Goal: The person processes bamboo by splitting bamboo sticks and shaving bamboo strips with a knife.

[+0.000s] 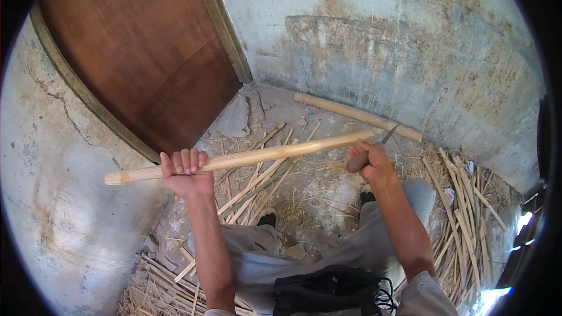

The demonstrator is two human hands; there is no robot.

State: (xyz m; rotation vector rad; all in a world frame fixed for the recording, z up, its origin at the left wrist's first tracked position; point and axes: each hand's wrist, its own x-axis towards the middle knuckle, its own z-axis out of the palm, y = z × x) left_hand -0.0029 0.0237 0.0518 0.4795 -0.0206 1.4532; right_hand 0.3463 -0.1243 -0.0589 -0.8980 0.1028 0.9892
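Note:
My left hand [186, 171] is closed around a long pale bamboo stick [263, 153] and holds it nearly level across the view. The stick runs from the left wall to just above my right hand. My right hand [370, 161] grips the wooden handle of a knife [374, 147]. Its thin blade points up and to the right, close to the stick's right end. Whether the blade touches the stick I cannot tell. Both forearms come in from below, over my knees in grey trousers.
A brown wooden door [140, 52] fills the upper left between stained concrete walls [410, 41]. A thick bamboo pole [357, 116] lies along the far wall's foot. Split bamboo strips [462, 210] and shavings litter the floor. A black bag [328, 292] rests on my lap.

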